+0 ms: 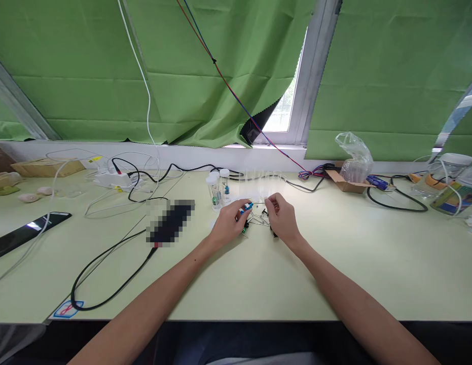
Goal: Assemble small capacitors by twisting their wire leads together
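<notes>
In the head view, the left hand [228, 221] has its fingertips clamped on a small blue piece [250, 207], which sits at the tips of the thumb and fingers, on the side toward the right hand [283, 221]. The right hand has thumb and forefinger drawn together; whether anything lies between them I cannot tell. Between the two hands, on the table [315, 299], lie thin metallic pieces [261, 219], partly hidden and too small to name. A green piece [244, 230] is just under the left hand's fingers, and a black piece [274, 232] is just beside the right hand, below its fingers. White-capped clear vials [214, 195] stand upright just beyond the left hand, with coloured contents. Faint transparent containers [263, 183] stand beyond the fingertips of both hands. A black cable [106, 299] loops well to the left of the left hand.
</notes>
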The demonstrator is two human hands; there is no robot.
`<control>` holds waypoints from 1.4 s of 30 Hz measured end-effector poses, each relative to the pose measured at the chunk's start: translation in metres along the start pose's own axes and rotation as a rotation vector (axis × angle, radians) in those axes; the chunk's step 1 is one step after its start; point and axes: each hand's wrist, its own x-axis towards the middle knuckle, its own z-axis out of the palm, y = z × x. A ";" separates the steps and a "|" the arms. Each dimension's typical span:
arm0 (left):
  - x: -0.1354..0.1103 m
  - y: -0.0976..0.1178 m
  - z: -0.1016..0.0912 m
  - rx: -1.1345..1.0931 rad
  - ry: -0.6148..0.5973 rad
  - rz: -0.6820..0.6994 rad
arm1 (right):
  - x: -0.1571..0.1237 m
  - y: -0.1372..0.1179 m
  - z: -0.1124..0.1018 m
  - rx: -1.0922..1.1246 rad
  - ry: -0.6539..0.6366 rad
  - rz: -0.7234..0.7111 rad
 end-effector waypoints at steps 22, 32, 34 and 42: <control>0.002 -0.001 -0.003 0.050 -0.036 -0.030 | -0.001 0.000 0.000 0.004 -0.014 -0.006; 0.001 -0.001 -0.001 0.032 -0.029 0.028 | -0.001 -0.006 -0.001 0.096 0.068 0.015; 0.001 -0.001 -0.001 0.031 -0.020 0.040 | -0.001 -0.007 -0.002 0.114 0.071 0.016; 0.000 0.000 -0.001 0.016 -0.043 0.014 | -0.003 -0.009 -0.001 0.206 0.167 0.012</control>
